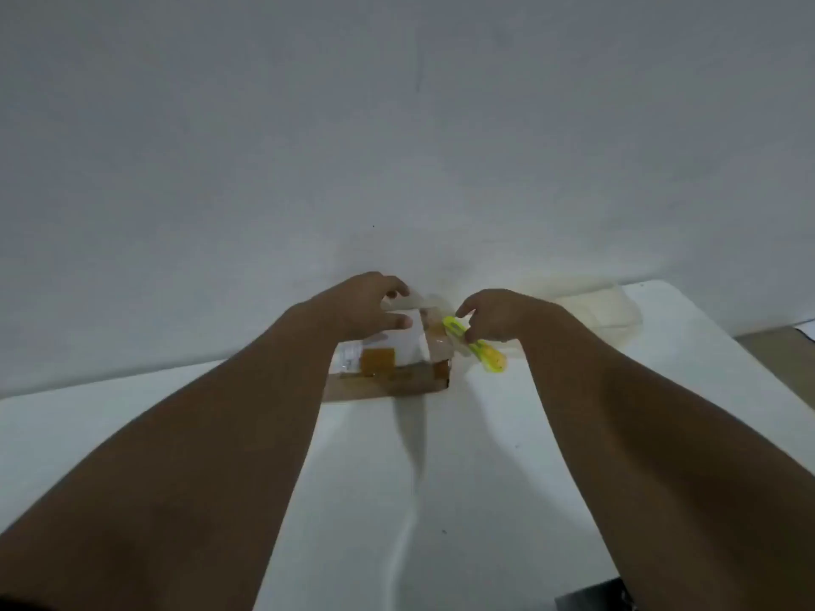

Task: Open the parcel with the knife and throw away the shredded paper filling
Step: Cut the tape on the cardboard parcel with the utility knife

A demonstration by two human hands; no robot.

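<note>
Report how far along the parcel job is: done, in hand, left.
Done: the yellow plastic knife is picked up, in the right hand. In hand: the left hand rests on the taped brown cardboard parcel on the white table, and the knife is at the parcel's right top edge. Whether any tape is cut is too blurred to tell. Left: opening the flaps; no shredded paper shows yet.

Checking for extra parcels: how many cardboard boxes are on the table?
1: the cardboard box lies at the table's far edge, under the left hand. Arms may hide more.
</note>
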